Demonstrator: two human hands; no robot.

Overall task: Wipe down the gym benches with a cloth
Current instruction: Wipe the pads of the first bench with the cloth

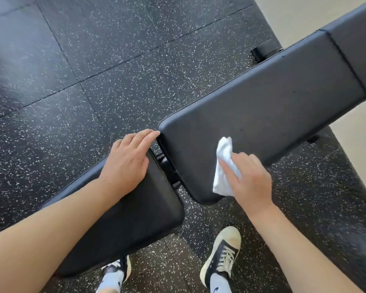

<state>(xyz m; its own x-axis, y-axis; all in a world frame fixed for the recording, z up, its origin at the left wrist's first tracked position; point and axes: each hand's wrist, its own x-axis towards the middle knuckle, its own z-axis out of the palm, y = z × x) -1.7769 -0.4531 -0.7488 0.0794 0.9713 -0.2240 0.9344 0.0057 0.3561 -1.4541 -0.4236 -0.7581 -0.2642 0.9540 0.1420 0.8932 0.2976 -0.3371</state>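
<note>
A black padded gym bench runs from lower left to upper right. Its seat pad (135, 212) lies under my left arm, and its long back pad (273, 98) stretches away to the right. My left hand (127, 163) rests flat on the far corner of the seat pad, fingers straight, fingertips reaching the gap between the pads. My right hand (249, 176) grips a crumpled white cloth (223, 168) and presses it on the near end of the back pad.
Black speckled rubber floor tiles (93, 70) surround the bench. A pale floor strip (304, 15) lies at the upper right. A black bench foot (262, 52) sticks out behind the back pad. My two sneakers (222, 254) stand just below the bench.
</note>
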